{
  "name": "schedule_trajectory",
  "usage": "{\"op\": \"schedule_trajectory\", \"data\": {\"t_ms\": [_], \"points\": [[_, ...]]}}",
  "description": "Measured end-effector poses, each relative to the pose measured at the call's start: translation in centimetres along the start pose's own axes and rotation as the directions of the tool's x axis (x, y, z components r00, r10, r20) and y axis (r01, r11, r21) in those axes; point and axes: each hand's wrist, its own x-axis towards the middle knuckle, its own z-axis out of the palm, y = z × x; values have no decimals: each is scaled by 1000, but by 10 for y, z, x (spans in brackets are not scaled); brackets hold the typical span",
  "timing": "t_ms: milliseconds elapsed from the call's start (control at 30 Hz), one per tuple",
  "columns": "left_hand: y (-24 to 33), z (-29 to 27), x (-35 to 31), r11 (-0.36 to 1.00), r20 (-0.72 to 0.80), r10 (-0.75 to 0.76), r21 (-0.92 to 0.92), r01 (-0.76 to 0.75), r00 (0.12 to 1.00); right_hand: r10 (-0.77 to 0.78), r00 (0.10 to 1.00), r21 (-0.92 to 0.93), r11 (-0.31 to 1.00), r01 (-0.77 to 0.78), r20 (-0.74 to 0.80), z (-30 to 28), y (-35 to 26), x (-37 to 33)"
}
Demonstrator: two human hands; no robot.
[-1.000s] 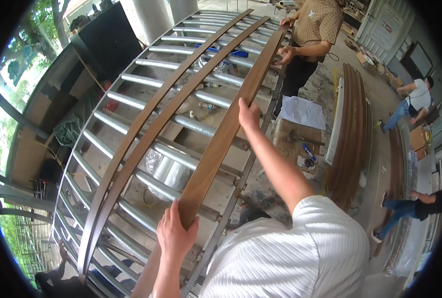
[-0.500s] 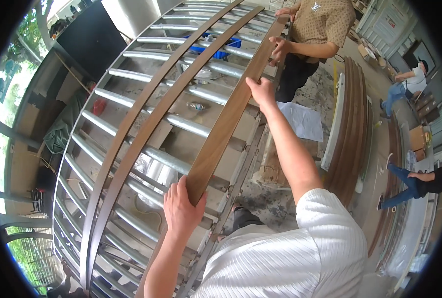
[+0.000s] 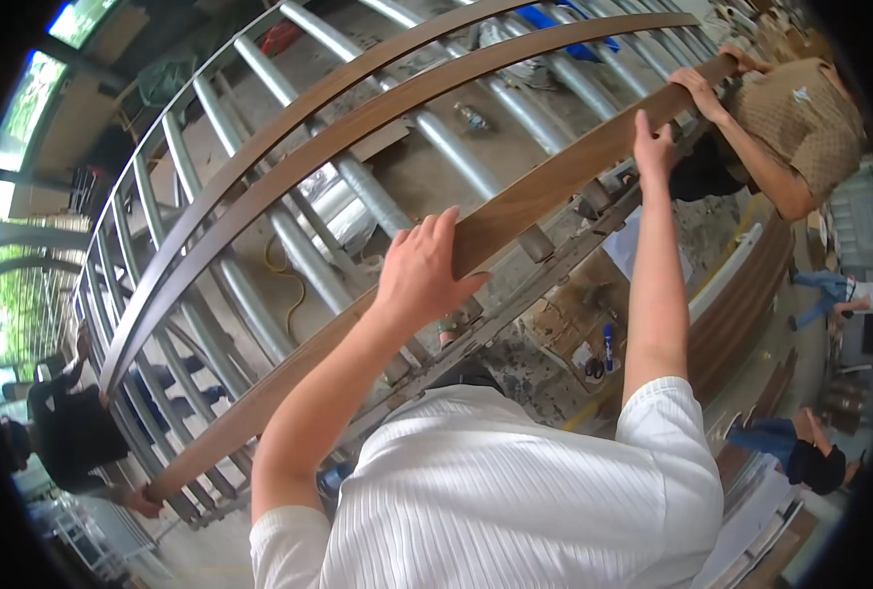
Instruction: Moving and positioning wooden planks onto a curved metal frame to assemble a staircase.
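In the head view, holds a long brown board (image 3: 554, 191) slantwise over a pipe frame (image 3: 461, 157), close along the near edge. Leaves wide gaps between pipes from there to two brown strips (image 3: 309, 152), but little room toward the white shirt (image 3: 534, 491). Grips with the left hand (image 3: 426, 265), with fingers bent over the board and thumb spread toward the near side. Touches farther right with the right hand (image 3: 654, 152), thumb up; cannot tell how far closed, with fingers partly hidden. Cannot tell whether resting on the pipes. Held also by co-workers' hands (image 3: 699, 93) near both ends. Includes, cut off at the top, a blue crate (image 3: 537, 14) with contents unclear.
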Motion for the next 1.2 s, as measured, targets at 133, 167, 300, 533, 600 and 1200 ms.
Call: {"op": "schedule_trajectory", "data": {"t_ms": [133, 167, 300, 533, 600, 1200], "points": [[-31, -7, -20, 989, 34, -62, -133, 66, 997, 0, 1000, 14, 1000, 0, 3, -3, -2, 7], [-30, -5, -21, 988, 27, -64, -137, 67, 998, 37, 999, 32, 999, -36, -25, -2, -1, 7], [-27, 9, -22, 996, -142, 52, -62, -62, 988, -28, 998, 49, 998, 25, 62, -14, 9, 12], [-30, -10, -34, 997, -3, -32, -73, 32, 999, 64, 993, 192, 978, -81, 97, 4, -28, -27], [-42, -18, -47, 994, -84, 93, -52, -97, 992, 58, 991, 168, 983, -77, 117, -6, -23, -20], [-331, -108, -33, 854, -338, -159, 424, 301, 928, -671, 638, -125, 646, 753, 378, -13, -64, -114]]}}
